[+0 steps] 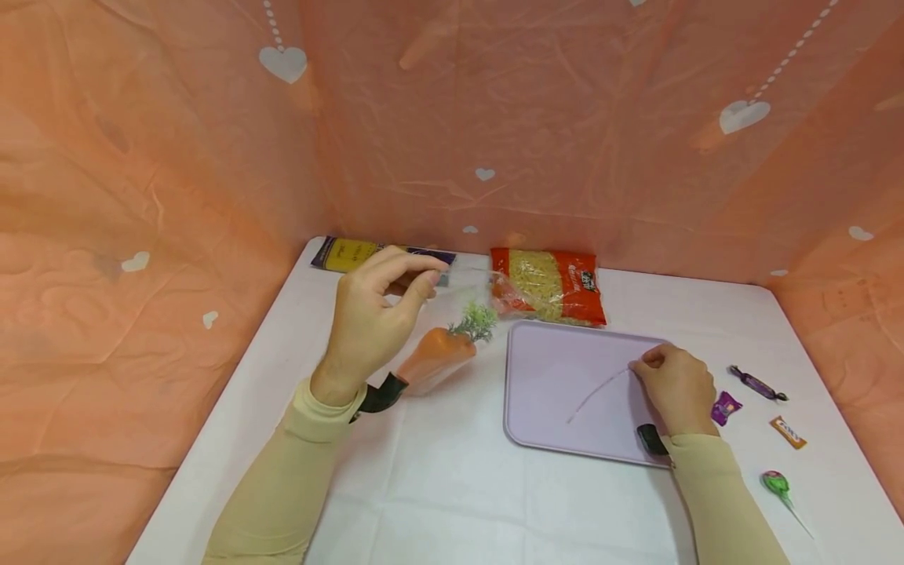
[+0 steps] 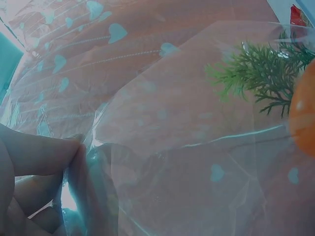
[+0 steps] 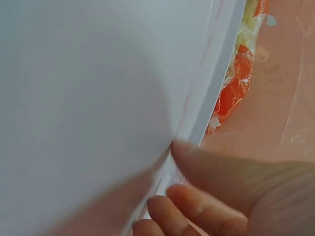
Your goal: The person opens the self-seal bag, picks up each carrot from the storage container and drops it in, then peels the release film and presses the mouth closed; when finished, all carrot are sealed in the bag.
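Observation:
My left hand [image 1: 377, 310] pinches the edge of a clear plastic bag [image 2: 162, 167] between thumb and fingers, above the left part of the table. Below it, an orange carrot-like piece [image 1: 441, 345] with green feathery leaves [image 2: 258, 71] shows through or beside the plastic. Over the right side of a lilac tray [image 1: 544, 377], my right hand [image 1: 674, 388] holds one end of a thin, narrow strip [image 1: 599, 392] between thumb and forefinger. The strip hangs in a curve toward the tray's middle. Its other fingers are curled in the right wrist view.
A red bag of pasta [image 1: 544, 286] lies behind the tray, and a yellow and dark packet [image 1: 346, 255] is at the back left. To the right are dark and purple wrapped candies [image 1: 726, 408], an orange-wrapped sweet [image 1: 787, 431] and a green lollipop [image 1: 777, 484]. Orange curtains surround the table.

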Available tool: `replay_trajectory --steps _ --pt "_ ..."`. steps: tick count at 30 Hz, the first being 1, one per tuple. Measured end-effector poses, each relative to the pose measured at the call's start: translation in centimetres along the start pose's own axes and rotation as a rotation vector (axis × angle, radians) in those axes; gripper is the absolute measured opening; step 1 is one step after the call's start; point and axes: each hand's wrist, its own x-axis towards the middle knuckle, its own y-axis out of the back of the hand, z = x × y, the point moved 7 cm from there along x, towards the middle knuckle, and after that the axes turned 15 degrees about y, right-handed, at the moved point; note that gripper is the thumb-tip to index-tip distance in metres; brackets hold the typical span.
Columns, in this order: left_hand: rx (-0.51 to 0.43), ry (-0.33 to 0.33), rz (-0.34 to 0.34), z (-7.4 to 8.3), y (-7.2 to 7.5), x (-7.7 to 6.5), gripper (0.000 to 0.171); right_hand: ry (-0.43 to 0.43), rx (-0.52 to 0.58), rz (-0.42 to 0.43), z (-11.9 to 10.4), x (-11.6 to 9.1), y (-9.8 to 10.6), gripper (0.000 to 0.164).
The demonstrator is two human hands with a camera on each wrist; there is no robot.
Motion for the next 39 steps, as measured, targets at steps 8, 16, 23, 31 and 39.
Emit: replay_trajectory --steps 8,16,23,31,39 --pt "0.009 0.0 0.013 0.0 0.1 0.0 0.011 0.048 -0.045 0.085 -1.5 0.4 1.4 0.047" --pt "-0.012 -0.008 0.013 0.0 0.1 0.0 0.012 0.349 0.454 0.03 -10.7 2.2 -0.8 0.037" --pt "-0.036 -0.014 0.012 0.1 -0.1 0.1 0.012 0.307 1.082 -0.274 -16.9 2.0 -5.7 0.05" --pt "-0.059 -0.012 -0.001 0.5 -0.2 0.0 0.012 0.198 1.329 -0.109 -18.2 2.3 -6.0 0.027" --pt "-0.075 0.035 0.044 2.0 1.3 0.0 0.011 0.256 1.388 0.03 -18.3 2.2 -4.9 0.026"
